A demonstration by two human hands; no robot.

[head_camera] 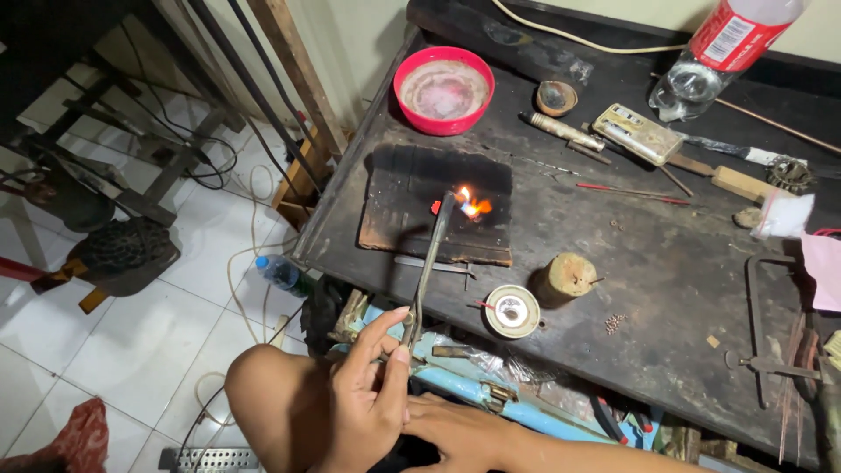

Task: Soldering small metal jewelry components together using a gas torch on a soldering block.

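Left hand [368, 398] pinched shut around a torch [429, 263], flame [473, 207] licking a dark block [412, 206] on the workbench [648, 263]; right hand [460, 434] flat below, fingers loosely together, empty.

A block [435, 210] lies on the desk [666, 280] near its left edge, with a flame [473, 207] on it. A torch [429, 263] reaches from the left hand [368, 394] at the near edge up onto the block. The right hand [460, 434] lies just right of the left, below the desk edge. A bowl [443, 89] sits behind the block. A tin [512, 311] sits before the block, right of the torch, with a stump [569, 276] just right of it. A bottle [723, 52] lies at the far right, a lighter [637, 133] before it. A saw frame [771, 333] lies at the near right.
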